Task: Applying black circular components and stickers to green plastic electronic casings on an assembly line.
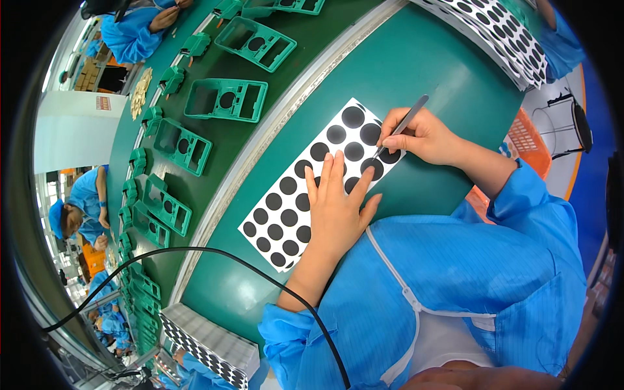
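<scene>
A glossy green worktable (442,58) is set in a workshop.
A dark green conveyor belt (240,140) is edged by a pale metal rail (328,67); a white wall (78,127) is seen far left; at right, pale grey floor (572,81) is separated from blue floor (606,110) by a yellow-orange line.

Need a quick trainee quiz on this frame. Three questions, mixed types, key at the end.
1. Short answer: which hand holds the slim metal tool?

2. True or false: the left hand is held clear of the dotted white sheet.

3. Multiple choice: what colour are the plastic housings lined up at the upper left of the view?
A. Orange
B. Green
C. White

Key:
1. The right hand.
2. False; it rests on the sheet with its fingers spread.
3. B.
</scene>
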Demonstrator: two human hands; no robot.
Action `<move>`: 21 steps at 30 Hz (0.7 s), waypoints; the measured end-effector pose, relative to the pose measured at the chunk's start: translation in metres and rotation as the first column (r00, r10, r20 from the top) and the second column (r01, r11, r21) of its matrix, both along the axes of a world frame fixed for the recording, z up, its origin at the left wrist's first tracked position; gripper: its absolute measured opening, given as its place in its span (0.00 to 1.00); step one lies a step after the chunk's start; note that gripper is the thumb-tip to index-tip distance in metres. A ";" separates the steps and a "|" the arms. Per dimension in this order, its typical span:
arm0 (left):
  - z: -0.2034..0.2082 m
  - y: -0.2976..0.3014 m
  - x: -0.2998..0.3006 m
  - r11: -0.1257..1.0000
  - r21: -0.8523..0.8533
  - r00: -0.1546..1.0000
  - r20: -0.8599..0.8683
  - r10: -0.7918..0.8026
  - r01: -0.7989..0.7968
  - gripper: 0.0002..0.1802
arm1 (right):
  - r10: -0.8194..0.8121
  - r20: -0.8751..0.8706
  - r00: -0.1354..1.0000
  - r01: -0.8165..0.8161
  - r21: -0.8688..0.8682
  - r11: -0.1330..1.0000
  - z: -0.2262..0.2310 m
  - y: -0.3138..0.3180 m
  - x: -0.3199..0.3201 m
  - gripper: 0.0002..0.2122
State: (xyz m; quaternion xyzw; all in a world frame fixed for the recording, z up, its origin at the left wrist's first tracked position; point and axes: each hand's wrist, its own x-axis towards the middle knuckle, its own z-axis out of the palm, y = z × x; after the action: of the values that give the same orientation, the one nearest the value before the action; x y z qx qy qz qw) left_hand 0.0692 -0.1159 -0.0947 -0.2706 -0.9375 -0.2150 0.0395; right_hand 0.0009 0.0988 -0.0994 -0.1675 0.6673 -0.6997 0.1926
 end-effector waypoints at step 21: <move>-0.002 -0.005 0.007 0.998 -0.066 0.997 -0.073 0.014 -0.019 0.23 | -0.014 -0.068 0.998 0.010 -0.060 0.998 0.000 -0.012 0.008 0.02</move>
State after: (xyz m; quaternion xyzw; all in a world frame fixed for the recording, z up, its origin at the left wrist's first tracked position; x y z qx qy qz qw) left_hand 0.0762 -0.1212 -0.0967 -0.2715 -0.9443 -0.1736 0.0663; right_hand 0.0092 0.0872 -0.0995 -0.1931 0.6534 -0.7143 0.1602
